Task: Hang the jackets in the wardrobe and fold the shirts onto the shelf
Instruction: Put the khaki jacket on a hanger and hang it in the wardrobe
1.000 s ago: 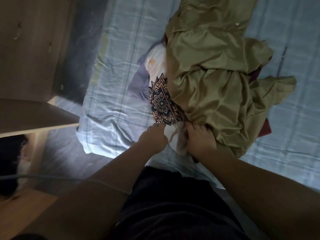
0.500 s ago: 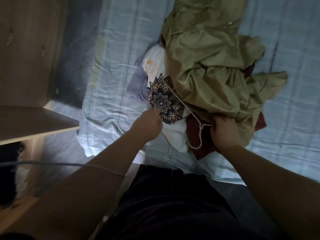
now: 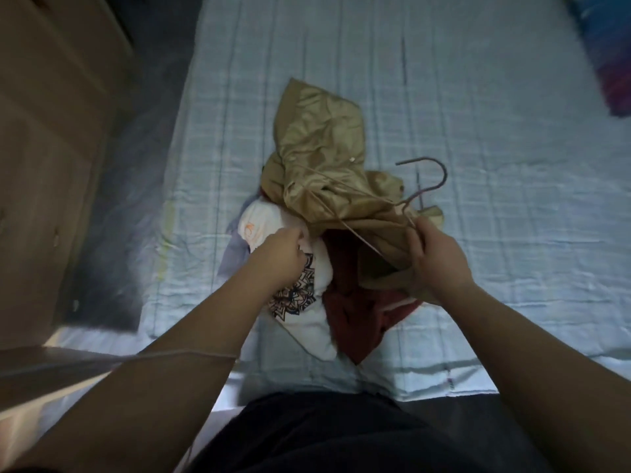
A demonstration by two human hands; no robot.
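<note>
A pile of clothes lies on the bed: an olive-gold jacket (image 3: 321, 158) on top, a white shirt (image 3: 307, 312) with a dark mandala print at the left, a dark red garment (image 3: 355, 308) under the jacket, and a lavender piece (image 3: 232, 257) at the far left. My right hand (image 3: 433, 254) grips a thin wire hanger (image 3: 426, 186) together with the jacket's lower edge; the hook points up and to the right. My left hand (image 3: 283, 254) hovers over the white shirt with its fingers curled; whether it holds cloth or the hanger's end is unclear.
The bed has a light blue checked sheet (image 3: 478, 131). A wooden wardrobe (image 3: 51, 131) stands at the left, with a wooden board (image 3: 51, 370) jutting out at lower left. A colourful cloth (image 3: 611, 56) lies at the bed's top right corner.
My right hand has pulled the wire hanger out from under the jacket and raised it, hook now in the open. The jacket has bunched up. My left hand moved up the white shirt.
</note>
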